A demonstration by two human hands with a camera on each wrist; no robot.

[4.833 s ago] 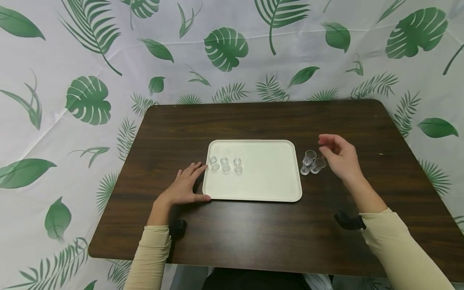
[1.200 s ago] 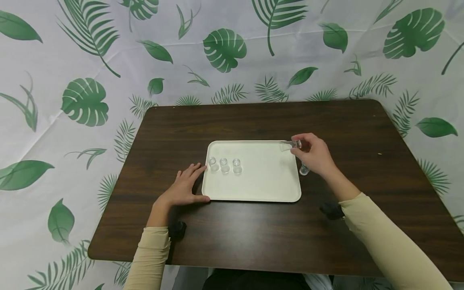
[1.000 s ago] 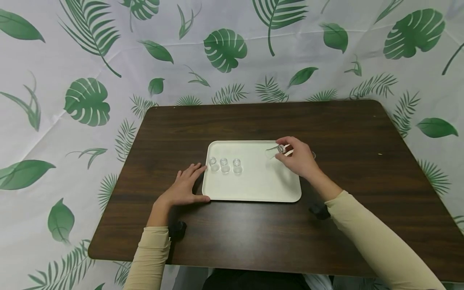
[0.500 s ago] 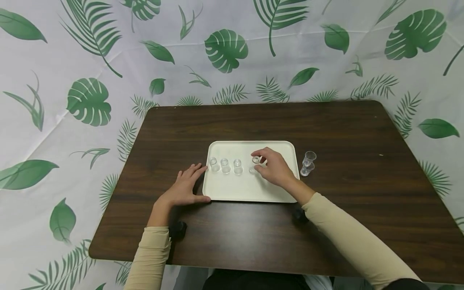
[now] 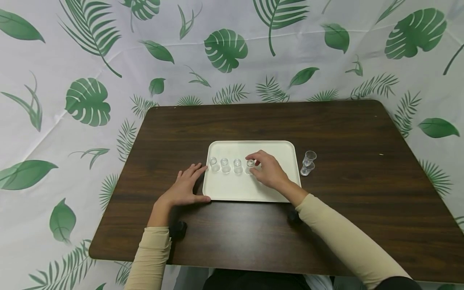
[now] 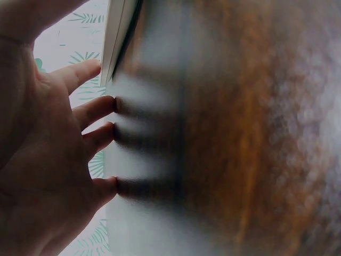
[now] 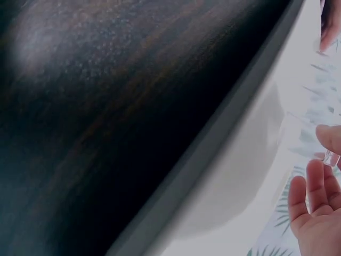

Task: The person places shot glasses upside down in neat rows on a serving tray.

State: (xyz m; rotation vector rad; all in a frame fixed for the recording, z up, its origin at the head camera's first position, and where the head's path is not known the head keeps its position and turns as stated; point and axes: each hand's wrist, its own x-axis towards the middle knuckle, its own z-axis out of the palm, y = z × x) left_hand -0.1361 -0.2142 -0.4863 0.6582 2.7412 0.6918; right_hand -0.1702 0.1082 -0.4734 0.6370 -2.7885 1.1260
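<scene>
My right hand [image 5: 269, 171] pinches a small clear shot glass [image 5: 249, 163] between thumb and fingers. That glass is upside down on the cream tray [image 5: 253, 191], at the right end of a row. Further left in the row stand three more upturned shot glasses [image 5: 225, 165], evenly spaced. In the right wrist view the held shot glass [image 7: 331, 158] shows only partly at the right border. With fingers spread, my left hand [image 5: 182, 188] rests at the tray's left edge, its thumb at the near left corner. The left wrist view shows its fingertips [image 6: 110, 102] on the table.
Two more shot glasses [image 5: 308, 162] are together, mouths up, on the dark wooden table [image 5: 246, 237], just beyond the tray's right edge. A leaf-patterned cloth [image 5: 174, 64] hangs behind and around the table.
My right hand has carried a shot glass left from the group beside the tray, turned it mouth down and brought it to the row's right end. The left hand has stayed still.
</scene>
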